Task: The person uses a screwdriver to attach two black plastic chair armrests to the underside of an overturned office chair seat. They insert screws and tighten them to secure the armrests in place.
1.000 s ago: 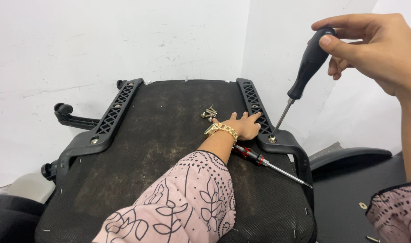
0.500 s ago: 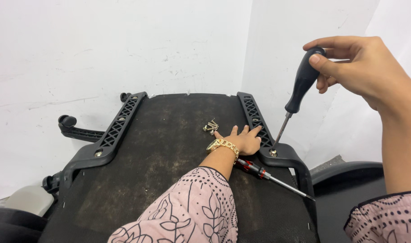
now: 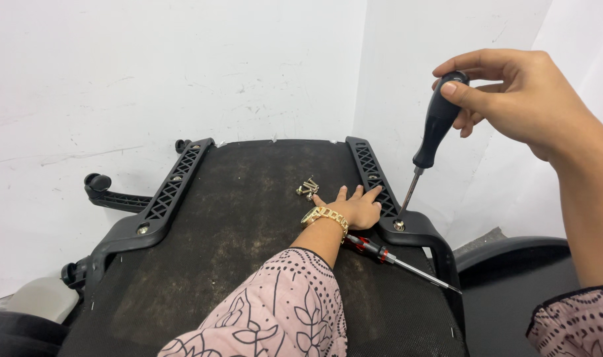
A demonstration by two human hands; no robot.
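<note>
An overturned office chair seat (image 3: 248, 218) lies with its dark underside up. My right hand (image 3: 513, 99) grips the black handle of a screwdriver (image 3: 433, 132), whose tip sits on a screw (image 3: 398, 225) in the right black armrest bracket (image 3: 380, 185). Flat on the seat beside that bracket rests my left hand (image 3: 357, 208), fingers spread, a gold bracelet on the wrist. Several loose screws (image 3: 308, 188) lie just beyond its fingertips. A second screwdriver (image 3: 394, 258) with a red and black handle lies on the seat by my left wrist.
The left armrest bracket (image 3: 162, 205) runs along the seat's other side. A black caster arm (image 3: 110, 192) sticks out at the left. White walls stand close behind and to the right. Another dark chair part (image 3: 519, 277) sits at the lower right.
My right hand has lowered and moved slightly left with the screwdriver, and the view has shifted a little. My left hand stays flat on the seat.
</note>
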